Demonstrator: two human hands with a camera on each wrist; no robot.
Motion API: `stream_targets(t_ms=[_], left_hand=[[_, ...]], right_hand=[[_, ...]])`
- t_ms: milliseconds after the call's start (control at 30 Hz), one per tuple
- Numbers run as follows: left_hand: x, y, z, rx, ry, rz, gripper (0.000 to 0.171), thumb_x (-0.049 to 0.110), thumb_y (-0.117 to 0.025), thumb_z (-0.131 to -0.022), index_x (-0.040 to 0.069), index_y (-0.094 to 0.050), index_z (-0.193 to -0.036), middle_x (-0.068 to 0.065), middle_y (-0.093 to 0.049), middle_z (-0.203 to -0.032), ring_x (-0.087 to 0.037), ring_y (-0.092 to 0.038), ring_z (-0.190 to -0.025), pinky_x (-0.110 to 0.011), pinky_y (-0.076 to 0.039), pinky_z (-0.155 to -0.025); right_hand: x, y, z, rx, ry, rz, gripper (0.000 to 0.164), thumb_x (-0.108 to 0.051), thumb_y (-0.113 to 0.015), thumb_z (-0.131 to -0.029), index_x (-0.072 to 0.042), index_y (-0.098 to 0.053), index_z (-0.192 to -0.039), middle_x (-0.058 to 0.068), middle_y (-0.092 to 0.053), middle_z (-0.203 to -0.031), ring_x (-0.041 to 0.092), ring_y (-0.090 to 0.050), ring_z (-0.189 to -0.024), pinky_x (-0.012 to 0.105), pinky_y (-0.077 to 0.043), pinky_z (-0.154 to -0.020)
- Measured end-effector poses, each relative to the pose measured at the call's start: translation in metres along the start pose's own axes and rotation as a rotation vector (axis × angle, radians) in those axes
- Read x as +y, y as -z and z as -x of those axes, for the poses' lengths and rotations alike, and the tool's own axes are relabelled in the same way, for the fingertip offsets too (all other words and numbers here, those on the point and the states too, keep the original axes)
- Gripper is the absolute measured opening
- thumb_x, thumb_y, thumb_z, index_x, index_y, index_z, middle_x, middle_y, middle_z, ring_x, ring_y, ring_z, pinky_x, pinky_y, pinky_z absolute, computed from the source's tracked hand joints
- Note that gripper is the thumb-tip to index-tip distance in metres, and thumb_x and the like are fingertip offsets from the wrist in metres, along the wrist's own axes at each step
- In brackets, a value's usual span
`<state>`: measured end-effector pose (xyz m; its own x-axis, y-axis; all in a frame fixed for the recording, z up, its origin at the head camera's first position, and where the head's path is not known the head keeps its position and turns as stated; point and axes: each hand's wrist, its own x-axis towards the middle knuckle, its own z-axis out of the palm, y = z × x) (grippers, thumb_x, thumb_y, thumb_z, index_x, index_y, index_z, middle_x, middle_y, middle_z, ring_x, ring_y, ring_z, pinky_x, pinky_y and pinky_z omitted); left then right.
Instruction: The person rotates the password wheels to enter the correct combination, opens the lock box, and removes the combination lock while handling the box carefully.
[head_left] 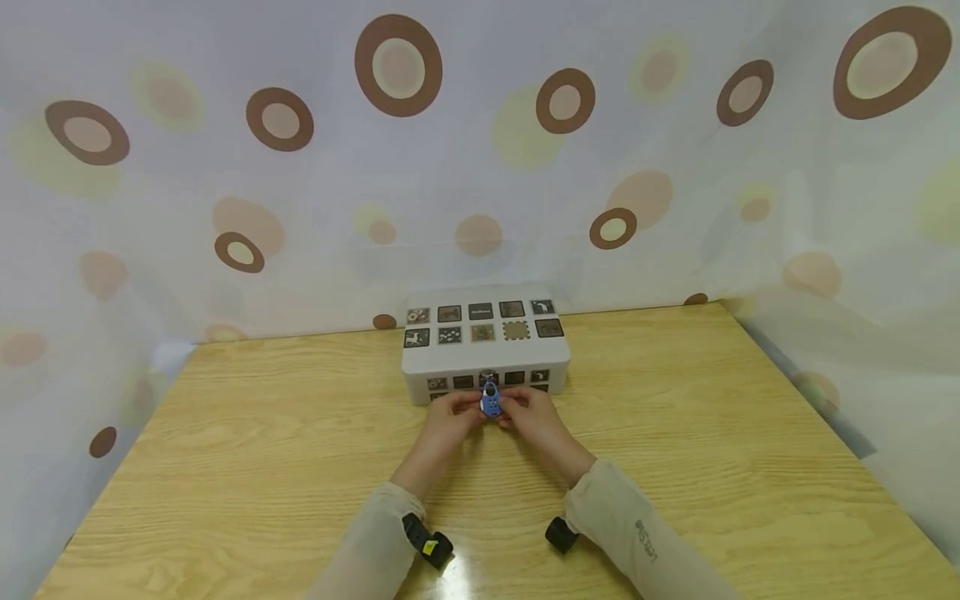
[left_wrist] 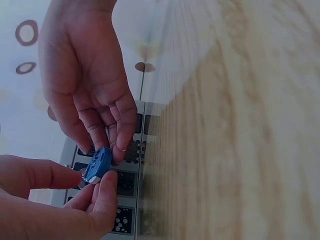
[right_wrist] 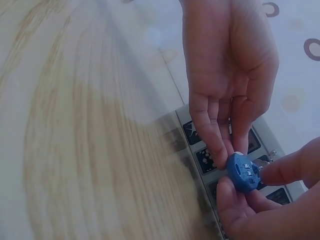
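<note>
A small blue combination padlock (head_left: pixel 491 405) is at the front of a white box (head_left: pixel 480 362), close to its metal clasp (head_left: pixel 488 377). From the left, my left hand (head_left: pixel 452 418) pinches the padlock between thumb and fingers. My right hand (head_left: pixel 534 417) grips its other side, fingertips nearly meeting the left ones. The left wrist view shows the blue padlock body (left_wrist: pixel 98 165) with a white piece at its end. Number dials show on the padlock (right_wrist: pixel 244 172) in the right wrist view. Whether the shackle passes through the clasp I cannot tell.
The box lid carries rows of small dark and brown picture squares. It stands on a wood-grain table (head_left: pixel 262 450), near the back edge. Behind and at the sides hangs a pale curtain (head_left: pixel 315 200) with brown and yellow circles. Black wrist cameras (head_left: pixel 561 534) are strapped over beige sleeves.
</note>
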<state>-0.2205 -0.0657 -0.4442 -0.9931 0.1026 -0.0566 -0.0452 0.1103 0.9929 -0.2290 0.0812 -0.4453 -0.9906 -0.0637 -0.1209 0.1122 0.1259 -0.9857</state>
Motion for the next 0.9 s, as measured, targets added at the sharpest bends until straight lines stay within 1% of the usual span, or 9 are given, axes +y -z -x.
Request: stream_targets(t_ms=[100,267,367,500,633,733,900], left_hand=[[0.0008,-0.0002,0.0003,0.009,-0.004,-0.013,0.032,-0.012,-0.052,-0.085,-0.017,-0.057,-0.116,-0.028,-0.064,-0.106,-0.025,-0.063,-0.095,-0.031,-0.056,-0.083],[0.0025,-0.001,0.0021,0.023,-0.018,-0.038,0.032,-0.01,-0.056,-0.082,-0.016,-0.059,-0.113,-0.026,-0.065,-0.1,-0.018,-0.061,-0.086,-0.024,-0.053,-0.075],[0.0029,-0.0013,0.0033,0.026,-0.024,-0.029,0.031,-0.01,-0.057,-0.082,-0.016,-0.058,-0.112,-0.026,-0.065,-0.098,-0.016,-0.06,-0.082,-0.024,-0.053,-0.073],[0.0033,-0.0013,0.004,0.019,-0.019,0.004,0.031,-0.011,-0.056,-0.083,-0.017,-0.056,-0.114,-0.027,-0.063,-0.097,-0.016,-0.059,-0.081,-0.029,-0.056,-0.075],[0.0031,-0.0011,0.003,0.011,0.001,0.018,0.03,-0.012,-0.054,-0.086,-0.017,-0.054,-0.115,-0.025,-0.063,-0.096,-0.015,-0.06,-0.079,-0.031,-0.057,-0.076],[0.0016,-0.0006,0.0017,0.01,0.016,0.003,0.029,-0.011,-0.055,-0.087,-0.016,-0.055,-0.115,-0.023,-0.063,-0.095,-0.015,-0.06,-0.078,-0.03,-0.057,-0.076],[-0.0017,0.0004,-0.0004,0.01,0.035,0.001,0.029,-0.011,-0.054,-0.087,-0.014,-0.056,-0.116,-0.02,-0.063,-0.093,-0.013,-0.059,-0.077,-0.026,-0.055,-0.074]], right_hand=[[0.0006,-0.0003,-0.0014,-0.004,-0.02,-0.02,0.026,0.0,-0.05,-0.097,0.018,-0.055,-0.115,0.026,-0.064,-0.101,0.014,-0.062,-0.075,0.026,-0.059,-0.071],[0.0023,-0.001,-0.0035,-0.004,-0.058,-0.064,0.026,-0.001,-0.049,-0.098,0.018,-0.054,-0.114,0.022,-0.064,-0.097,0.01,-0.06,-0.069,0.022,-0.058,-0.067],[0.003,-0.0019,-0.0047,-0.004,-0.07,-0.093,0.025,0.0,-0.049,-0.098,0.019,-0.054,-0.114,0.02,-0.063,-0.097,0.009,-0.06,-0.068,0.02,-0.057,-0.066],[0.002,-0.0021,-0.0048,-0.014,-0.072,-0.123,0.025,0.0,-0.048,-0.098,0.019,-0.053,-0.114,0.018,-0.062,-0.096,0.009,-0.06,-0.068,0.02,-0.057,-0.067],[0.0012,-0.0019,-0.0043,-0.028,-0.068,-0.134,0.026,-0.001,-0.047,-0.099,0.019,-0.052,-0.114,0.016,-0.061,-0.094,0.009,-0.06,-0.068,0.019,-0.057,-0.066],[0.0021,-0.0021,-0.0048,-0.035,-0.074,-0.139,0.025,-0.001,-0.048,-0.099,0.019,-0.052,-0.114,0.014,-0.06,-0.093,0.009,-0.06,-0.068,0.019,-0.056,-0.066],[0.0037,-0.0032,-0.0057,-0.043,-0.092,-0.18,0.025,-0.001,-0.048,-0.098,0.019,-0.051,-0.114,0.012,-0.059,-0.092,0.009,-0.058,-0.068,0.018,-0.054,-0.064]])
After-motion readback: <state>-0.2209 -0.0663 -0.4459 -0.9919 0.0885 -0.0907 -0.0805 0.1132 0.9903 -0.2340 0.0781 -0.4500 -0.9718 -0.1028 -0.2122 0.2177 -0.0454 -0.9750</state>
